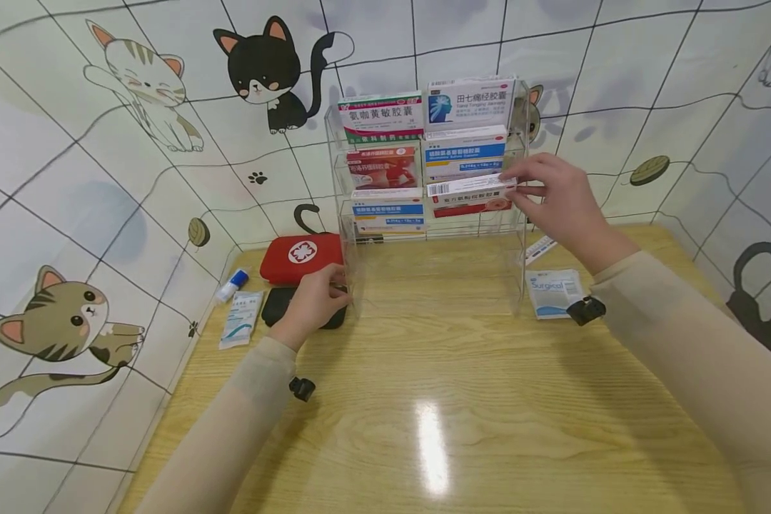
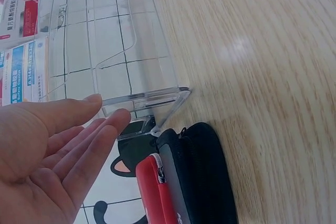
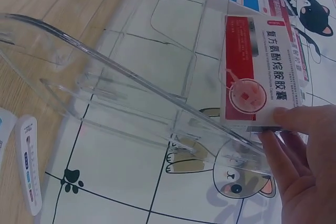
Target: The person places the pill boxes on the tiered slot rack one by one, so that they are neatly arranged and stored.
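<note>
A clear acrylic display rack (image 1: pixel 523 275) stands on the table with medicine boxes on its tiers. My right hand (image 1: pixel 555 203) pinches the right end of a red-and-white medicine box (image 1: pixel 469 196) at the lowest filled tier, right column. In the right wrist view, the thumb lies on the front of this box (image 3: pixel 257 72) and the fingers are behind and under its end. At the rack's lower left side, my left hand (image 1: pixel 315 303) pinches the edge of the side panel between thumb and fingers, as the left wrist view shows near the rack's corner (image 2: pixel 152 95).
Left of the rack lie a red first-aid case (image 1: pixel 276 260), a black case (image 1: pixel 276 307), a blue-capped tube (image 1: pixel 233 284) and a white-blue packet (image 1: pixel 240 321). To the right are a thermometer-like white stick (image 1: pixel 541 248) and a Surgical packet (image 1: pixel 552 293). A cat-patterned wall (image 1: pixel 385 36) stands behind.
</note>
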{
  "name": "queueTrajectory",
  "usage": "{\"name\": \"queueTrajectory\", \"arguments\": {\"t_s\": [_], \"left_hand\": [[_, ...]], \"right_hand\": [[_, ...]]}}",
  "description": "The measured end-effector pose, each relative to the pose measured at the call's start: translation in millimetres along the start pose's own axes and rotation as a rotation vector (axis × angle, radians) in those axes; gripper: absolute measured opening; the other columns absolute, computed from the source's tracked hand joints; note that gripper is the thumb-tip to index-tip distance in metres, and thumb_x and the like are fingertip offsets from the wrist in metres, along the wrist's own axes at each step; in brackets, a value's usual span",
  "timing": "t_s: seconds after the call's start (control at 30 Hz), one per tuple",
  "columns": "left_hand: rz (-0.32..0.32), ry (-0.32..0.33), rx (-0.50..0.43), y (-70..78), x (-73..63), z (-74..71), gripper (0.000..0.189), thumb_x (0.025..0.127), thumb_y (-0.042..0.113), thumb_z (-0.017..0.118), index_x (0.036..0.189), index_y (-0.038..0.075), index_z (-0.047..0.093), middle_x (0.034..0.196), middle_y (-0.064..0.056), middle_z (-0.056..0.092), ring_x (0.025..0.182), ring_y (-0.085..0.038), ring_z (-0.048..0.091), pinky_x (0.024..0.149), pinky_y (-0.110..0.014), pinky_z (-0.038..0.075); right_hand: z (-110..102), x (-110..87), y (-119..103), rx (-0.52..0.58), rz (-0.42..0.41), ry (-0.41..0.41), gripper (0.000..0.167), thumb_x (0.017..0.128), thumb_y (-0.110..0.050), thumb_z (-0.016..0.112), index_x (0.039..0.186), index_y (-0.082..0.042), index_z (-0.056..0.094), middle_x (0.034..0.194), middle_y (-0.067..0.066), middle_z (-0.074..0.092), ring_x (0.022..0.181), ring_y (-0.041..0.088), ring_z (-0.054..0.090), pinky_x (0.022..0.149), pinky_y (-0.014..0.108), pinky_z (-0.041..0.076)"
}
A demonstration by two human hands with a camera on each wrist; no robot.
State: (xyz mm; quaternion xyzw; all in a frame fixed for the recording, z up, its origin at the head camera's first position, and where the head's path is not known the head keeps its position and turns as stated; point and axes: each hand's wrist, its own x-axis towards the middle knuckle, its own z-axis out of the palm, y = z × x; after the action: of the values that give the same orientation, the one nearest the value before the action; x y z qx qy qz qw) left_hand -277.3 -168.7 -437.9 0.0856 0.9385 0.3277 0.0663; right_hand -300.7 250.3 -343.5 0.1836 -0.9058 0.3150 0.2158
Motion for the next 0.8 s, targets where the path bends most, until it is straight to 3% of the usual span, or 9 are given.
{"name": "queueTrajectory", "arguments": {"t_s": [0.17, 0.33, 0.53, 0.67, 0.8], "left_hand": [[-0.005, 0.008, 0.0, 0.0, -0.1, -1.6, 0.056, 0.09, 0.01, 0.08, 0.14, 0.01, 0.055, 0.125, -0.01, 0.069, 0.104, -0.025, 0.074, 0.094, -0.04, 0.062], [-0.005, 0.011, -0.001, -1.6, -0.7, -1.4, 0.055, 0.09, 0.01, 0.08, 0.14, 0.01, 0.055, 0.124, -0.01, 0.069, 0.104, -0.025, 0.074, 0.094, -0.04, 0.062], [-0.006, 0.015, 0.007, -0.1, -1.8, -1.2, 0.056, 0.09, 0.01, 0.08, 0.14, 0.01, 0.055, 0.124, -0.01, 0.069, 0.103, -0.025, 0.074, 0.093, -0.04, 0.062], [-0.008, 0.01, 0.011, 1.3, -2.3, 0.7, 0.057, 0.09, 0.011, 0.08, 0.141, 0.01, 0.055, 0.125, -0.01, 0.069, 0.104, -0.025, 0.074, 0.094, -0.04, 0.062], [-0.005, 0.006, 0.016, 2.3, -2.2, 1.8, 0.057, 0.09, 0.011, 0.08, 0.141, 0.01, 0.055, 0.125, -0.011, 0.07, 0.104, -0.025, 0.074, 0.094, -0.041, 0.062]], "right_hand": [[6, 2.9, 0, -0.027, -0.046, -0.04, 0.024, 0.095, -0.002, 0.071, 0.119, -0.006, 0.071, 0.124, 0.011, 0.064, 0.113, 0.029, 0.068, 0.093, 0.043, 0.061], [10, 2.8, -7, -0.092, -0.027, -0.089, 0.028, 0.095, -0.003, 0.071, 0.123, -0.004, 0.071, 0.126, 0.016, 0.066, 0.112, 0.035, 0.07, 0.091, 0.046, 0.062], [10, 1.3, -17, -0.21, 0.006, -0.149, 0.036, 0.096, -0.008, 0.071, 0.132, -0.002, 0.067, 0.139, 0.019, 0.06, 0.117, 0.039, 0.067, 0.094, 0.049, 0.061], [5, -11.5, -18, -0.184, -0.015, -0.073, 0.04, 0.094, -0.004, 0.072, 0.133, -0.003, 0.066, 0.146, 0.017, 0.057, 0.115, 0.038, 0.068, 0.094, 0.051, 0.06], [4, -30.8, -12, -0.16, -0.115, 0.044, 0.038, 0.09, 0.0, 0.075, 0.127, -0.004, 0.071, 0.142, 0.014, 0.062, 0.117, 0.036, 0.067, 0.096, 0.053, 0.058]]}}
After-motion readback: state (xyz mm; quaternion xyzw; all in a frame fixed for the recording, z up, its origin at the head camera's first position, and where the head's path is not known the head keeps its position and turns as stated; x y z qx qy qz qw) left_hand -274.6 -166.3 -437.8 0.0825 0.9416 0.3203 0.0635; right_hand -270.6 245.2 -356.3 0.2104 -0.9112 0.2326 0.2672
